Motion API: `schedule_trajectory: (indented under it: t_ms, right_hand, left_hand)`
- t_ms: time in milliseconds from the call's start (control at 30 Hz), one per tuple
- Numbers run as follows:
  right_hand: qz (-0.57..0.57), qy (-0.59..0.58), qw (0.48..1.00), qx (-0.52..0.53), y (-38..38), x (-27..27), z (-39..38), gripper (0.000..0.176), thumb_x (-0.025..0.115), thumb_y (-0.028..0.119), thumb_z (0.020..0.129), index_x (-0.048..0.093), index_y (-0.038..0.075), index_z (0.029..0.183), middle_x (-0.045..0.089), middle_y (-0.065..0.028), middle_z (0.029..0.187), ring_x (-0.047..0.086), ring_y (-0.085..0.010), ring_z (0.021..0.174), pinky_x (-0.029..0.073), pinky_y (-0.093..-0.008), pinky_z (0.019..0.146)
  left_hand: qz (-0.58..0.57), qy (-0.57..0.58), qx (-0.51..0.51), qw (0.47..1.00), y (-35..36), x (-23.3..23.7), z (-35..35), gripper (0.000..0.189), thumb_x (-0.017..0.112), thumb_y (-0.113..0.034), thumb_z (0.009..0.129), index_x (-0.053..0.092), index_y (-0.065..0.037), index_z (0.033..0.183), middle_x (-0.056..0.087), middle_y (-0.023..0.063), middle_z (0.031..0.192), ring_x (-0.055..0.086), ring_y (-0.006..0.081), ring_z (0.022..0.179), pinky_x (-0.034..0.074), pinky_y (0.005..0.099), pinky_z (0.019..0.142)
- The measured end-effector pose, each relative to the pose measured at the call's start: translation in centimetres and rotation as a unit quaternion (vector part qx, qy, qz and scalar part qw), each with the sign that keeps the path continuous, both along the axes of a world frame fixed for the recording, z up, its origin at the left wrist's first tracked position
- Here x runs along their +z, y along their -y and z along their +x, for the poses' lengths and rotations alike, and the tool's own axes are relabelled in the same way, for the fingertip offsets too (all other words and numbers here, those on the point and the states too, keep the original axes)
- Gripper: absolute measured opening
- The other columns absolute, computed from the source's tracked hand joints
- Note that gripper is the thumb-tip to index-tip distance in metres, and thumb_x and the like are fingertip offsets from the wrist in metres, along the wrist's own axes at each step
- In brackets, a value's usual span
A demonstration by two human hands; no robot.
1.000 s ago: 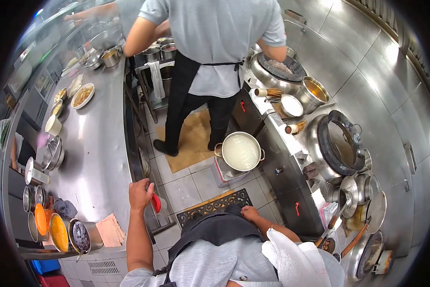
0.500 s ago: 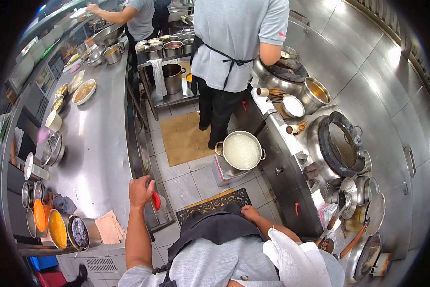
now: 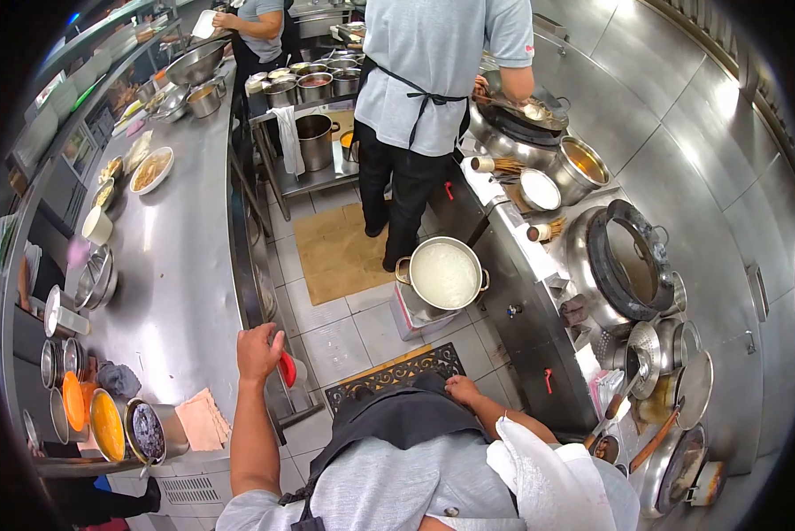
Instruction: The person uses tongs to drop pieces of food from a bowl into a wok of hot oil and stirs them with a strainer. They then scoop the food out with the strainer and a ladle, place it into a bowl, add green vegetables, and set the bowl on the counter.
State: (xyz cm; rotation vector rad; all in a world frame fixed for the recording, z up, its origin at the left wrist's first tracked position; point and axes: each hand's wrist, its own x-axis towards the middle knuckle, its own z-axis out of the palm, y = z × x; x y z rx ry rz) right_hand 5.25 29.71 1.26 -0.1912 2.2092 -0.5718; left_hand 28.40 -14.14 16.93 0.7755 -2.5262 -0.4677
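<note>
My left hand (image 3: 258, 352) rests at the edge of the steel counter (image 3: 180, 292), fingers curled and bent over; what they hold, if anything, is hidden. Just right of it and lower is a red and clear container (image 3: 289, 370). My right hand (image 3: 460, 389) hangs by the dark apron (image 3: 397, 416), its fingers curled in; nothing can be made out in them. Ahead of it stands a large two-handled pot (image 3: 444, 273) of whitish liquid, on a box over the floor.
A co-worker (image 3: 424, 88) stands ahead at the stoves, another person (image 3: 260, 31) at the far left. A wok station (image 3: 632, 261) and pans line the right. Containers with orange (image 3: 107, 425) and dark contents stand lower left. A patterned mat (image 3: 397, 376) lies ahead.
The co-worker's forearm now reaches over the far wok, where a hand and pale food show. The far-left person's arm and white dish moved right. Another person appears at the left edge.
</note>
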Motion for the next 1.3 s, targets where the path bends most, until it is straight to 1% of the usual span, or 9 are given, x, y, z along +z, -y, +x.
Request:
schedule_trajectory:
  t_ms: [33,233,333,533,933,1033,1133,1233,1300]
  right_hand:
    - [-0.001,0.000,1.000,-0.003,0.0,0.4,0.1,0.027,0.067,0.021,0.080,0.067,0.007,0.103,0.071,-0.0055,0.090,0.066,-0.0163,0.083,0.051,-0.0310,0.077]
    - [0.007,0.001,1.000,-0.008,-0.9,-3.5,-0.5,0.036,0.068,0.029,0.079,0.068,0.012,0.112,0.068,-0.0104,0.110,0.063,-0.0247,0.106,0.047,-0.0359,0.092]
    - [0.018,0.032,0.999,-0.033,-0.9,-3.2,-0.5,0.036,0.067,0.030,0.080,0.067,0.014,0.112,0.067,-0.0102,0.113,0.062,-0.0258,0.108,0.047,-0.0374,0.094]
    - [0.020,0.007,1.000,0.005,-0.8,-3.0,-0.5,0.036,0.067,0.031,0.081,0.067,0.015,0.112,0.066,-0.0106,0.116,0.061,-0.0278,0.110,0.046,-0.0386,0.095]
    - [0.005,-0.009,1.000,0.019,-0.5,-2.2,-0.6,0.030,0.067,0.030,0.080,0.069,0.013,0.106,0.070,-0.0099,0.101,0.065,-0.0257,0.099,0.049,-0.0374,0.088]
    - [-0.008,-0.041,0.999,0.028,-0.7,-2.9,-0.6,0.030,0.066,0.030,0.081,0.069,0.014,0.106,0.070,-0.0101,0.101,0.066,-0.0259,0.098,0.049,-0.0378,0.088]
    - [-0.003,0.006,1.000,-0.004,-0.6,-3.3,-0.8,0.030,0.066,0.031,0.081,0.070,0.015,0.105,0.069,-0.0104,0.106,0.064,-0.0266,0.102,0.048,-0.0382,0.090]
    - [0.003,-0.013,0.999,0.037,-0.6,-3.5,-0.9,0.029,0.066,0.030,0.081,0.070,0.016,0.106,0.069,-0.0098,0.108,0.064,-0.0268,0.104,0.048,-0.0388,0.091]
    - [-0.020,-0.053,0.998,0.029,-0.6,-3.3,-0.5,0.024,0.067,0.023,0.079,0.070,0.009,0.098,0.069,-0.0085,0.093,0.065,-0.0215,0.087,0.050,-0.0346,0.080]
  left_hand:
    - [0.011,0.010,0.001,1.000,-0.1,0.3,-0.1,0.026,0.070,-0.024,0.078,0.069,-0.004,0.095,0.067,0.0094,0.080,0.060,0.0270,0.072,0.042,0.0384,0.075]
    - [0.013,0.005,0.004,1.000,-0.3,0.5,-0.3,0.025,0.071,-0.023,0.077,0.069,-0.005,0.094,0.067,0.0091,0.079,0.061,0.0269,0.072,0.042,0.0384,0.074]
    - [0.011,-0.001,0.007,1.000,-0.3,0.4,-0.3,0.024,0.071,-0.023,0.077,0.069,-0.005,0.093,0.067,0.0089,0.078,0.060,0.0267,0.072,0.042,0.0384,0.074]
    - [0.000,-0.010,0.003,1.000,-0.2,0.1,-0.3,0.024,0.071,-0.022,0.077,0.069,-0.005,0.094,0.067,0.0084,0.078,0.060,0.0265,0.071,0.042,0.0383,0.073]
    - [-0.005,-0.011,0.004,1.000,0.0,-0.1,-0.3,0.024,0.072,-0.021,0.077,0.068,-0.005,0.094,0.066,0.0078,0.076,0.060,0.0248,0.069,0.042,0.0375,0.072]
    - [-0.004,-0.012,0.005,1.000,0.0,-0.2,-0.3,0.024,0.072,-0.021,0.077,0.068,-0.005,0.094,0.066,0.0076,0.077,0.059,0.0247,0.069,0.042,0.0372,0.072]
    - [-0.008,-0.011,0.010,1.000,-0.1,-0.1,-0.3,0.023,0.072,-0.021,0.078,0.069,-0.006,0.095,0.067,0.0066,0.076,0.061,0.0230,0.066,0.043,0.0363,0.074]
    - [-0.005,-0.013,0.007,1.000,-0.1,0.0,-0.3,0.023,0.072,-0.021,0.078,0.069,-0.006,0.095,0.068,0.0065,0.076,0.061,0.0225,0.066,0.044,0.0358,0.074]
    - [-0.001,-0.008,0.009,1.000,-0.1,0.0,-0.3,0.023,0.072,-0.022,0.078,0.069,-0.006,0.095,0.068,0.0065,0.077,0.062,0.0224,0.066,0.044,0.0359,0.074]
